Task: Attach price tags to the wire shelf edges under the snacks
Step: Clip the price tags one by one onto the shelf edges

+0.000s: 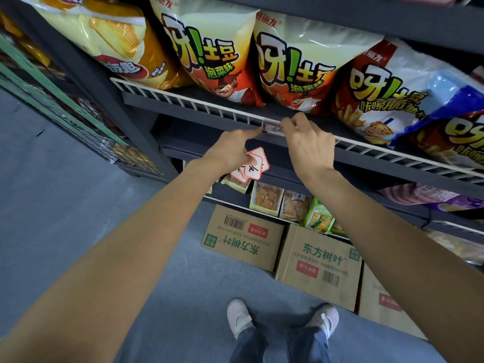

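A white wire shelf edge (183, 100) runs under large chip bags (209, 53). A small price tag (272, 128) sits on that wire below the middle bag. My right hand (306, 145) pinches the tag's right end against the wire. My left hand (233, 150) points its forefinger at the tag's left end while its lower fingers grip a small stack of red-bordered white price tags (255, 165).
A dark shelf upright (104, 95) stands to the left, with a green mesh rack (65, 113) beyond it. Lower shelves hold snack packets (267, 197). Cardboard boxes (317, 260) sit on the grey floor by my shoes (238, 315).
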`<state>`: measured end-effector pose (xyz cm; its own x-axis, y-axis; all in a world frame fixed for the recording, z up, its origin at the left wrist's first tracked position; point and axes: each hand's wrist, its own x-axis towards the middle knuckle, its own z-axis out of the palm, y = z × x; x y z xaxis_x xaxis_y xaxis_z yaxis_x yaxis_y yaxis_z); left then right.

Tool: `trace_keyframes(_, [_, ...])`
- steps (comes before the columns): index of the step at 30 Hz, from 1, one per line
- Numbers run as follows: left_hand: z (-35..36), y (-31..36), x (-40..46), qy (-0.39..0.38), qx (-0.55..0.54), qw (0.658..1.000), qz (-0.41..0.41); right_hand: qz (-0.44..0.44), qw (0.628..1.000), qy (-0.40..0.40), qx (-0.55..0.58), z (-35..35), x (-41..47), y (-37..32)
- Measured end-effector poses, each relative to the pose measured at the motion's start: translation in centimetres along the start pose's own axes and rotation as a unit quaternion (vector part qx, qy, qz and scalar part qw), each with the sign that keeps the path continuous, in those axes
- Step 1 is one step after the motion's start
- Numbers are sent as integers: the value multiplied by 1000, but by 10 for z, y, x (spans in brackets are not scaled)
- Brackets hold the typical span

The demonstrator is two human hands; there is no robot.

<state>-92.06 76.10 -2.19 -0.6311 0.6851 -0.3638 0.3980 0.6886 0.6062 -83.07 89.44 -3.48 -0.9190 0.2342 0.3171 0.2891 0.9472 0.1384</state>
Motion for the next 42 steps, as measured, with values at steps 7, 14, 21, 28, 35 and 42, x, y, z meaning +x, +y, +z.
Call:
trace_keyframes(7, [-2,2,1,-3,2,1000,3,-84,996,25,17,5,1,11])
trace_keyframes(14, [-3,1,0,-6,5,1000,9,-118,990,68,-30,10,-6,22])
trace_keyframes(21, [-7,6,-7,23,-23,999,17,-72,991,-87,-72,-5,-16,19])
trace_keyframes(28, [-21,21,-22,81,-36,996,12,34,959,-232,158,-28,-8,18])
trace_keyframes(35, [-19,48,-45,143,-191,971,-28,228,790,-222,525,-72,-13,15])
trace_keyframes(42, [-21,110,-90,105,-334,937,15,262,768,-95,576,-138,-35,39])
